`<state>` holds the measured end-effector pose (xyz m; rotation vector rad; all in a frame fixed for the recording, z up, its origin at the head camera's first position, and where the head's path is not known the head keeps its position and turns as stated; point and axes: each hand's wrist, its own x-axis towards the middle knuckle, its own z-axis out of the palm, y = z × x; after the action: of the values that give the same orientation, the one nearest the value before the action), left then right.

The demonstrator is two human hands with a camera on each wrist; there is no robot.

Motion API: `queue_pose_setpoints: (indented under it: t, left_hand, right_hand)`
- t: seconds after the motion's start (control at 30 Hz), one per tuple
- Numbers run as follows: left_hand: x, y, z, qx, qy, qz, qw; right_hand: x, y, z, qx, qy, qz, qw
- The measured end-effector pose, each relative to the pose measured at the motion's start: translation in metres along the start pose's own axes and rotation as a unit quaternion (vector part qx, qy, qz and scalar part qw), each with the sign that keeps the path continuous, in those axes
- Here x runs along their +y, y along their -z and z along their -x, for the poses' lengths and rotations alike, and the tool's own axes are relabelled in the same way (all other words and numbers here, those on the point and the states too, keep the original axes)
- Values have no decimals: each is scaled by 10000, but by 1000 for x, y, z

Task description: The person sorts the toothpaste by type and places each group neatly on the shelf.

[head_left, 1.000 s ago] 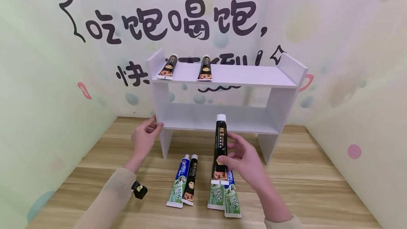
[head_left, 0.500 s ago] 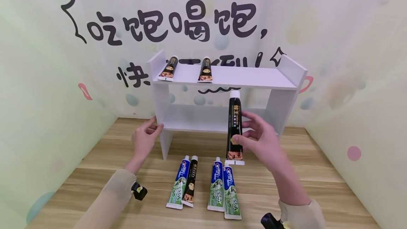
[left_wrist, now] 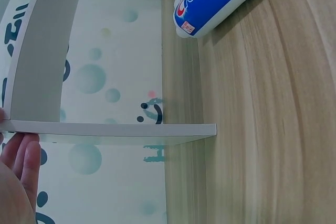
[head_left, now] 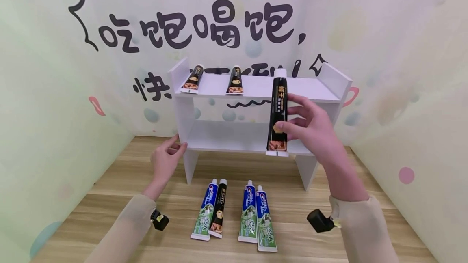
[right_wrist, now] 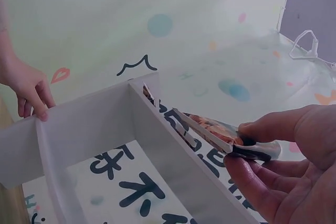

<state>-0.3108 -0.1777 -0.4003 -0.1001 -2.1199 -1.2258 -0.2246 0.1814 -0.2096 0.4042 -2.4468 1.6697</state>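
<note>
My right hand (head_left: 310, 129) pinches a black toothpaste tube (head_left: 279, 111) between thumb and fingers. The tube's white cap points up, and it hangs in front of the white shelf (head_left: 237, 148), overlapping its top board. My left hand (head_left: 166, 159) grips the shelf's left side panel (left_wrist: 121, 129) near the middle board, thumb and fingers on either side. Two black tubes lie on the top board, one toothpaste tube (head_left: 193, 79) at the left end and another toothpaste tube (head_left: 235, 80) nearer the middle.
On the wooden table (head_left: 120, 222), before the shelf, lie a blue-green toothpaste tube (head_left: 204, 210) touching a black toothpaste tube (head_left: 219, 210). Right of them are two blue-green tubes (head_left: 248, 214) side by side. A printed wall stands behind the shelf.
My right hand has lifted the black toothpaste tube up and rightward, from above the blue-green tubes to the height of the top board. My left hand stays on the shelf.
</note>
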Motion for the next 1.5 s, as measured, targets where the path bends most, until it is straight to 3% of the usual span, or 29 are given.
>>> queue_pose_setpoints:
  t: [0.6,1.13,1.5]
  left_hand:
    - [-1,0,0,-32,11,-42,10000]
    - [0,1,-1,-61,89,-80,9999]
    - [0,1,0,-7,28,-163,9999]
  right_hand:
    - [-25,20,-55,243,155,217,9993]
    - [-25,27,-101,49,-163,6,9999]
    - [-20,30,-122,126,-38,-57,9999]
